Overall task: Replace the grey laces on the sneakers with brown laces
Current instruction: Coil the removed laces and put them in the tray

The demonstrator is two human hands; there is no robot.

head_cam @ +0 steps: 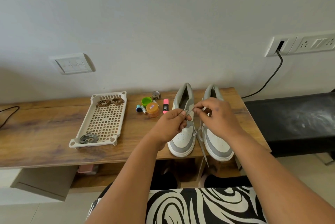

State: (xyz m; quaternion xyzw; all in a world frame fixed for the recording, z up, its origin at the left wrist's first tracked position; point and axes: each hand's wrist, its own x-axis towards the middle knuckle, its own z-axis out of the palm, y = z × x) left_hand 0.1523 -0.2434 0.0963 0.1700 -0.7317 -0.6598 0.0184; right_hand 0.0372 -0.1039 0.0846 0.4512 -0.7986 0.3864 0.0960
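Both the left hand (172,124) and right hand (215,115) are pinching a grey lace (199,133) above the two sneakers (183,142); brown laces (108,102) are lying in the tray (87,124) far to their left

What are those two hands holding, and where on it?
Both the left hand and right hand pinch the flat grey shoelace near its free end, above the white-and-grey sneakers.

wooden table (45,133) | tray (94,113) | sneakers (183,138) | jar (152,109) | highlighter (165,106)

2 sneakers (183,129), 2 brown lace coils (104,103), 1 tray (101,133).
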